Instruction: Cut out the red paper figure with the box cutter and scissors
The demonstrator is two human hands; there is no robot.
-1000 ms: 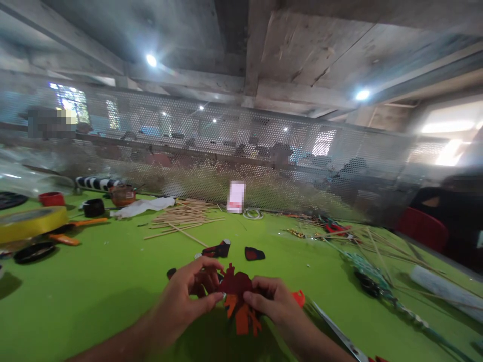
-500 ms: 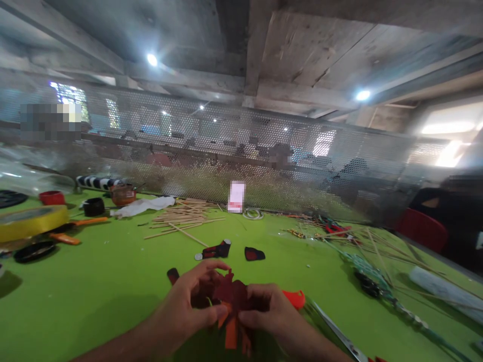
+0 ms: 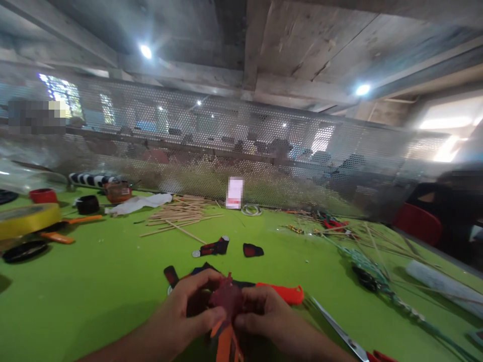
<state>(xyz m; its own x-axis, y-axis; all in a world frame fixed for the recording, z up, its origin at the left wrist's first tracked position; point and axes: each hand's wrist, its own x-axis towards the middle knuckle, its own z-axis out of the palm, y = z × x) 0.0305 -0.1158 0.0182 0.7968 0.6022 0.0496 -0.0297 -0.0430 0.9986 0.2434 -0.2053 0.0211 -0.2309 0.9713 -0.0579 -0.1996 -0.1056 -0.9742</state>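
Between my two hands is a dark red flat cutout (image 3: 227, 297) with orange strips (image 3: 224, 344) hanging below it; its exact kind is unclear. My left hand (image 3: 196, 306) pinches its left side, thumb in front and fingers behind. On the right edge, the thumb and fingers of my right hand (image 3: 264, 314) close on it. Just beyond lies an orange-red handled tool (image 3: 283, 293), partly hidden by my hands. Small black-and-red pieces, one elongated (image 3: 212, 247) and one rounded (image 3: 252, 250), rest farther out. Scissors (image 3: 341, 329) with red handles lie right of my right hand.
Thin wooden sticks (image 3: 184, 213) are heaped at the back of the green table (image 3: 113, 261). Yellow tape (image 3: 30, 219), a black roll (image 3: 87, 204) and orange-handled tools (image 3: 58, 237) stand at left. A green braided cord (image 3: 381, 286) runs along the right. A perforated screen (image 3: 204, 156) borders the far edge.
The dark red cutout has turned and sunk slightly between my hands, its orange strips now lower. More of the orange-red handled tool shows behind. The view has shifted slightly.
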